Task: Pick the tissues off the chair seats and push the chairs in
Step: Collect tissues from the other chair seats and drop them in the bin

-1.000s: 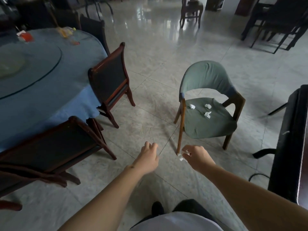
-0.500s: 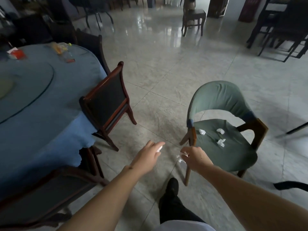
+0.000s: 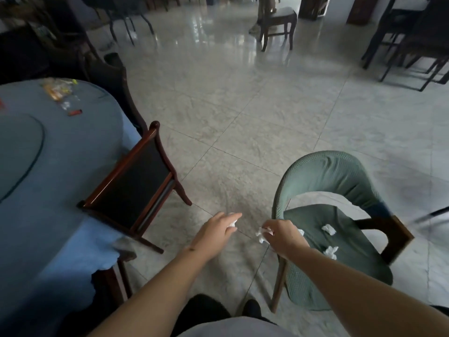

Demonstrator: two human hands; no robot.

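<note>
Three tissues on the green chair (image 3: 340, 239) seat: one (image 3: 300, 231) peeking out right behind my right hand (image 3: 283, 237), one (image 3: 328, 229) a bit further right of it, and one (image 3: 331, 252) just right of my right wrist. That hand is curled around a crumpled wad (image 3: 263, 234) that sticks out on its left side, hovering just over the chair's near front corner. My left hand (image 3: 216, 229) is out over the floor (image 3: 243, 117), close beside the right but not touching, fingers mostly straight with a small white scrap (image 3: 232, 223) tucked against them, can't tell how firmly I've got it. Left of my left hand there's a dark wooden chair (image 3: 136, 186) pushed in against the blue-clothed table (image 3: 36, 178), which has wrappers (image 3: 57, 90) on it. More dark chairs (image 3: 277, 20) sit way beyond both hands.
</note>
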